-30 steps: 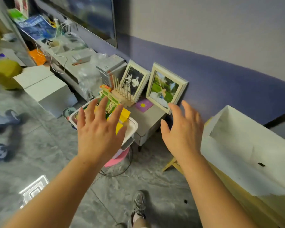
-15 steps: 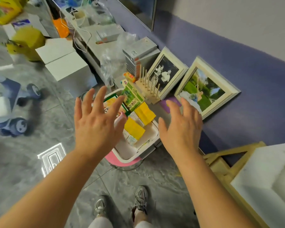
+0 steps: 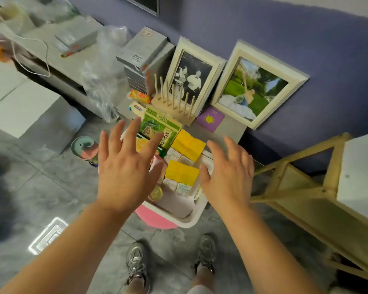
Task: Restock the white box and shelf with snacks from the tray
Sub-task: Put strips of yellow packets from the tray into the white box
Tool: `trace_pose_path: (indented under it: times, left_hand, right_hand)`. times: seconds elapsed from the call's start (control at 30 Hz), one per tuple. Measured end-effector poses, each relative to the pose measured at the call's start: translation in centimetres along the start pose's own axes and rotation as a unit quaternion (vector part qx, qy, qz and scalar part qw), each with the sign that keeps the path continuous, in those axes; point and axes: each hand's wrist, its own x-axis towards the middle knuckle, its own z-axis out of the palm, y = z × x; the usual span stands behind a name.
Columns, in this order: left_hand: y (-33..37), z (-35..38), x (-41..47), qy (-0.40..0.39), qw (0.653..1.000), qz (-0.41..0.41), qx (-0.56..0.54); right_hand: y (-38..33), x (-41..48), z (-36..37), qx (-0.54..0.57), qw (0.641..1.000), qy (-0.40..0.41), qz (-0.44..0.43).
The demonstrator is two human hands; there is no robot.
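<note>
Tray (image 3: 192, 220) of snacks stands on a pink stool (image 3: 155, 219) on a grey tiled floor (image 3: 51, 187), against the front of a low grey cabinet (image 3: 228, 132) that runs along a purple wall (image 3: 285, 28). To the right is a pale wooden shelf (image 3: 295, 187), with a white box (image 3: 361, 177) on top of it at the frame's edge. A white carton (image 3: 26, 107) lies on the floor to the left.

On the cabinet, two framed photos (image 3: 257, 85) lean against the wall beside a stack of grey boxes (image 3: 142, 58) and a crumpled clear bag (image 3: 102, 68).

A person stands over the tray, both arms stretched forward and palms down. The left hand (image 3: 125, 172) hangs over the tray's left side with its fingers spread wide and hides what lies beneath. The right hand (image 3: 227, 177) is over the tray's right rim, fingers likewise spread. Neither holds anything; whether either touches the tray cannot be told.

Between the hands, a green packet (image 3: 157, 128) stands at the tray's far end, with two yellow packets (image 3: 182, 172) nearer the person. A wooden peg rack (image 3: 174, 107) and a purple card (image 3: 209, 119) sit on the cabinet just behind the tray. Grey trainers (image 3: 136, 264) show at the bottom.
</note>
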Motion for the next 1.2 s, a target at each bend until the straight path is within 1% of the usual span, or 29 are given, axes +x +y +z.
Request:
trace_pose_path:
  times: [0.13,0.33,0.5,0.67,0.87,1.0,1.1,1.2]
  left_hand:
    - [-1.3,3.6,1.8,-0.018,0.998,0.061,-0.013]
    - [-1.7,11.8,4.8,-0.024,0.99,0.137,-0.019]
    - [-1.8,19.2,6.8,-0.039,0.983,0.178,-0.014]
    - [-1.7,24.4,7.7,-0.056,0.977,0.206,-0.008]
    - [-1.8,27.6,9.1,-0.047,0.971,0.233,0.019]
    - [-1.8,28.9,10.3,-0.06,0.967,0.245,0.037]
    - [-1.6,29.2,10.4,-0.06,0.966,0.249,0.034]
    - [-1.8,29.3,10.0,-0.041,0.964,0.263,0.023]
  right_hand:
    - [-0.9,-0.2,3.6,-0.005,0.999,0.008,0.036]
    - [-0.3,0.4,10.5,-0.029,0.998,0.001,0.062]
    - [1.5,1.0,16.4,-0.032,0.996,-0.006,0.084]
    - [2.7,0.7,20.7,-0.07,0.993,-0.042,0.091]
    - [3.6,0.3,23.7,-0.074,0.992,-0.049,0.093]
    - [3.7,0.3,24.6,-0.066,0.99,-0.069,0.106]
    - [3.8,0.3,25.0,-0.048,0.991,-0.056,0.107]
    - [3.6,0.0,25.1,-0.029,0.993,-0.037,0.104]
